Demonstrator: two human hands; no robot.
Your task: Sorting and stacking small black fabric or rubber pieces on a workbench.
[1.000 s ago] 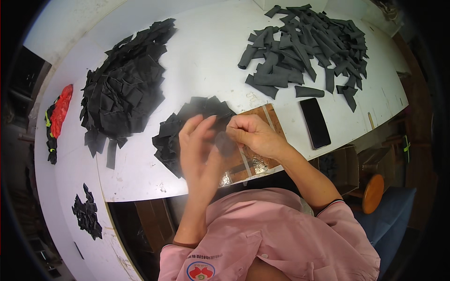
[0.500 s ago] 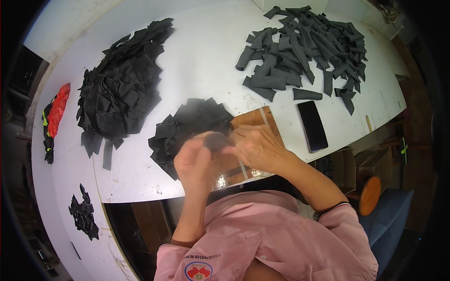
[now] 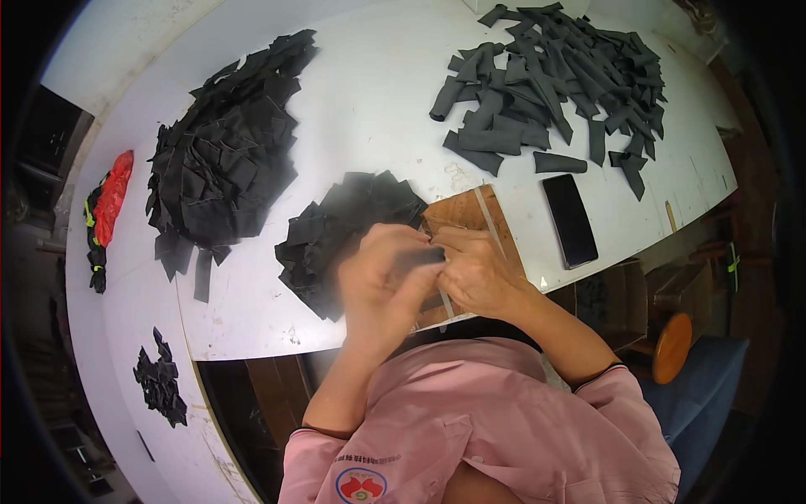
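Pinching black piece (image 3: 420, 258) in left grip (image 3: 378, 281), near brown board (image 3: 457, 212). With right grip (image 3: 478, 273) at its end, cannot tell if pinching; hold steady, without pulling.

I observe the left hand (image 3: 369, 286), blurred, with 1 small black piece (image 3: 421, 258) between thumb and fingers and the right hand (image 3: 477, 270) curled at its end, above a brown board (image 3: 457, 210). On the white table (image 3: 361, 109), 1 black heap (image 3: 315, 252) lies just beside the left hand; a phone (image 3: 570, 220) and rolled dark grey pieces (image 3: 537, 92) lie farther right.
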